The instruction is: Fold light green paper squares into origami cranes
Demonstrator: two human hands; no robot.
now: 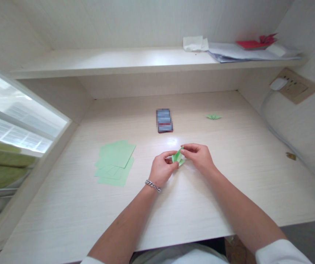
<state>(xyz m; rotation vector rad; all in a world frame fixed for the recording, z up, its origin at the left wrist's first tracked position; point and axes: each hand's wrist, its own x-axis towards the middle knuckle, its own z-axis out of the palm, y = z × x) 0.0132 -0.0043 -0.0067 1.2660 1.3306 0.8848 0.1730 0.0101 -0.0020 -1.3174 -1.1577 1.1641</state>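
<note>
A small folded piece of green paper (177,157) is held between both hands just above the pale wooden desk (190,205). My left hand (161,168), with a metal bracelet at the wrist, pinches its left side. My right hand (200,156) pinches its upper right tip with thumb and fingers. Both hands are closed on the paper, which is partly hidden by the fingers.
A stack of flat green sheets (115,162) lies to the left. A finished green folded figure (214,116) rests at the back right. A small dark card-like object (164,120) lies behind the hands. The shelf above carries papers (237,52) and a red folded piece (256,42). A wall socket (292,88) with cable is at right.
</note>
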